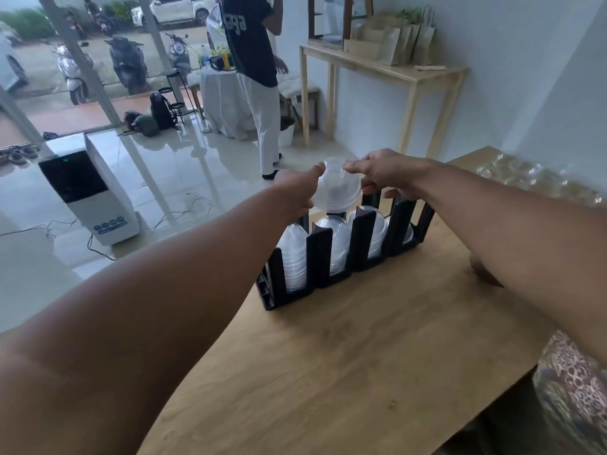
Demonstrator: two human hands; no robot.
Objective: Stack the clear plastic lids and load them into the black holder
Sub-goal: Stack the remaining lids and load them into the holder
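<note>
A black slotted holder [320,254] stands on the wooden table [361,356] at its far left edge. Several of its compartments hold rows of clear domed lids [295,254]. Both my hands reach out above the holder's far end and grip a small stack of clear lids [335,190] between them. My left hand [297,192] pinches the stack's left side with thumb on top. My right hand [384,174] holds the right side. The held stack hovers just above the holder's back slots.
More loose clear lids [532,178] lie blurred on the table at the far right. A white air cooler [88,188] stands on the tiled floor to the left. A person [259,77] stands beyond the table near a tall wooden console [384,77].
</note>
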